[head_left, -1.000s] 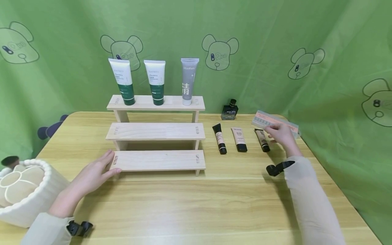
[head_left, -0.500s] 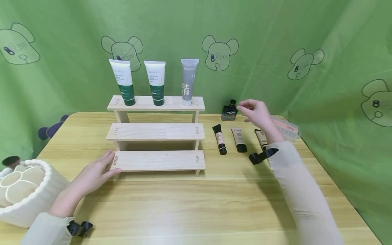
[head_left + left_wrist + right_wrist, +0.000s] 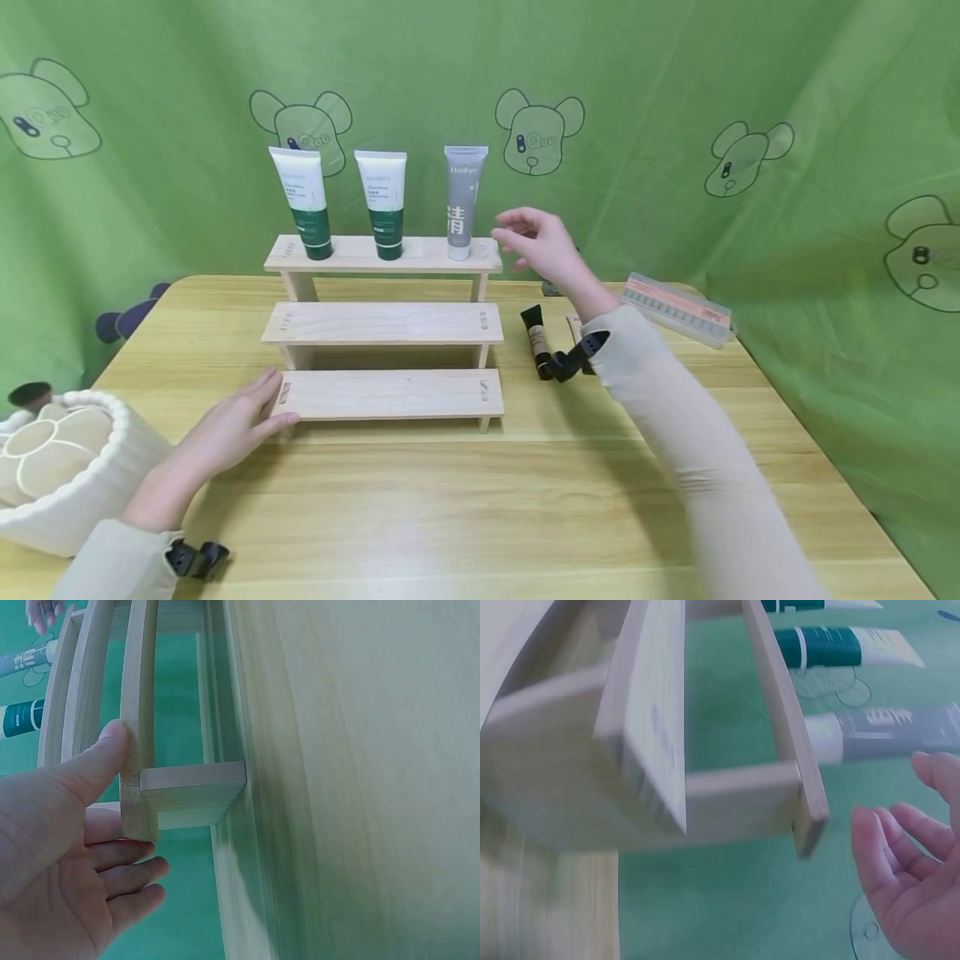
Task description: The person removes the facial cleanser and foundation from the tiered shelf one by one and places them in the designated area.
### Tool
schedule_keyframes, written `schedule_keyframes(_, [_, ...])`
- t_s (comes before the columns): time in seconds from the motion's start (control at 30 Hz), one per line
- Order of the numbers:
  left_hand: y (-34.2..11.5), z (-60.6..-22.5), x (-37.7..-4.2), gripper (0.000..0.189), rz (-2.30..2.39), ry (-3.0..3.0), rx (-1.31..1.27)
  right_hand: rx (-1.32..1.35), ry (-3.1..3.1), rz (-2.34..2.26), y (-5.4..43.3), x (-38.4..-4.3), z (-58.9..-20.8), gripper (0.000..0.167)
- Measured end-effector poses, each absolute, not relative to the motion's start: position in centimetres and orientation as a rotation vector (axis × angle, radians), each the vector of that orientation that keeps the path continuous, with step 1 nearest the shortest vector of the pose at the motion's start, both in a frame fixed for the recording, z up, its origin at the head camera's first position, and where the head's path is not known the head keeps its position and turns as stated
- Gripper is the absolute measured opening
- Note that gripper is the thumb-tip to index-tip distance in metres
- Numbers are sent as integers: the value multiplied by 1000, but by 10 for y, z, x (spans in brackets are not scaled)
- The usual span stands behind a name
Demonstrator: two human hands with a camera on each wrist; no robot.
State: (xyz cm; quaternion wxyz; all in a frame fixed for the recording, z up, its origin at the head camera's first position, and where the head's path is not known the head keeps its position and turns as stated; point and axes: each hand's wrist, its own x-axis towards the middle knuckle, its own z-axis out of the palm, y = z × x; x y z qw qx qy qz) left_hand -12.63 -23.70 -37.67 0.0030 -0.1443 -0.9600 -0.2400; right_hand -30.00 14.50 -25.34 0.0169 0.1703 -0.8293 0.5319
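A three-tier wooden display shelf [image 3: 390, 393] stands on the table. My left hand [image 3: 225, 429] grips the left end of its bottom tier. In the left wrist view the thumb [image 3: 112, 742] lies on the board's front edge, with the index finger behind the end. My right hand [image 3: 546, 248] is raised beside the top tier's right end, fingers loosely bent and holding nothing. Its fingertips are just right of a grey squeeze tube [image 3: 463, 200] standing cap-down there. Two white-and-green tubes [image 3: 302, 200] stand further left on that tier, the first one leaning.
Right of the shelf lie a black-capped tube [image 3: 536, 333] and a BB cream tube, partly hidden by my right wrist. A dark bottle [image 3: 551, 289] is mostly covered by that hand. Beyond lies a clear flat case [image 3: 675, 308]. A white basket [image 3: 82, 492] stands front left.
My right hand has moved left from the clear case, past the dark bottle, to beside the grey tube, carrying nothing. My left hand has stayed on the shelf.
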Motion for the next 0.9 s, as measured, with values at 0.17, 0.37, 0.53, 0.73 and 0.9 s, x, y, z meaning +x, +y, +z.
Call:
schedule_keyframes(0.17, [-237,-377,-126,73,-754,-3006,-455,493,-2497,1802,125,-303,-251,42])
schedule_keyframes(0.37, [-237,-377,-127,73,-754,-3013,-452,488,-2402,1864,110,-307,-246,43])
schedule_keyframes(0.53, [-237,-377,-127,73,-751,-3011,-451,454,-2361,1916,103,-311,-245,39])
schedule_keyframes(0.73, [-237,-378,-128,74,-750,-3011,-450,431,-2330,1966,101,-312,-246,37])
schedule_keyframes(0.9, [-237,-378,-127,73,-755,-3009,-453,426,-2335,1967,101,-311,-245,38])
